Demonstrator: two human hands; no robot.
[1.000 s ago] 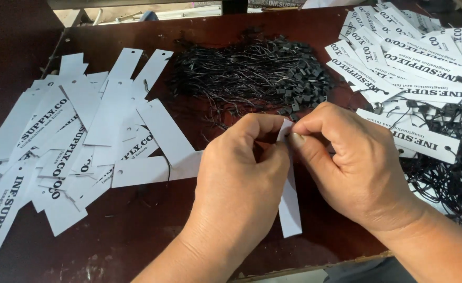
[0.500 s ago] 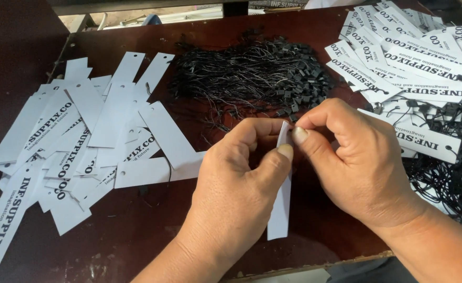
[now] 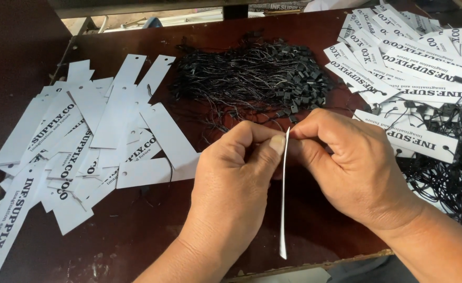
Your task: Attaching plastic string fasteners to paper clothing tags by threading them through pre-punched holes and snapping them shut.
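White paper tag [image 3: 283,209] hangs edge-on, pinched at its top between left hand [image 3: 236,178] and right hand [image 3: 354,167], both grips clamped, perhaps threading a string, near the black string pile [image 3: 252,78].

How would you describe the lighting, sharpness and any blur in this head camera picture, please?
Head view: soft, even light and no glare on the table; left hand, right hand and the edge-on tag look sharp; faint shadows lie under the hands.
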